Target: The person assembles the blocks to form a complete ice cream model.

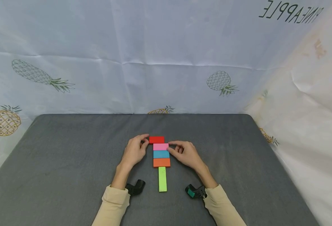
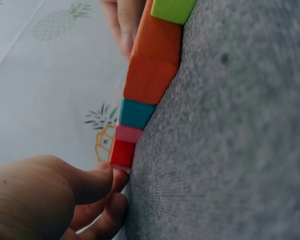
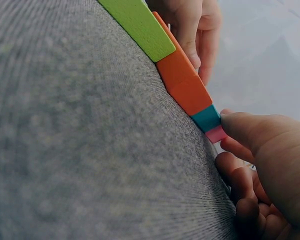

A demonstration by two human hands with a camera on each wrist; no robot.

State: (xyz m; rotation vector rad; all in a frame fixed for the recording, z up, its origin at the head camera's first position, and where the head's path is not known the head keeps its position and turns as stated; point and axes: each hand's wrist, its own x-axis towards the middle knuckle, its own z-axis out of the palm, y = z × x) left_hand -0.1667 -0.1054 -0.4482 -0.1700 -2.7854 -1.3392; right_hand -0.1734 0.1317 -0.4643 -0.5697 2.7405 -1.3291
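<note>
A row of coloured wooden blocks lies flat on the table. At the far end is a red block [image 1: 156, 139], set a little left of the pink block [image 1: 161, 146] against it. A blue block [image 1: 161, 154] and an orange block [image 1: 161, 162] follow nearer, all lying crosswise. A lime green block [image 1: 162, 179] points lengthwise toward me from the orange one. The fingertips of my left hand [image 1: 134, 150] are at the red block's left end. My right hand [image 1: 188, 154] has its index finger and thumb at the pink block's right end, its other fingers bent.
Grey cloth covers the table [image 1: 70, 157]. Behind it hangs a pale curtain [image 1: 166, 37] printed with pineapples, and this continues along the right side. A black wrist device [image 1: 136, 187] shows by the left cuff, and another [image 1: 195, 191] by the right.
</note>
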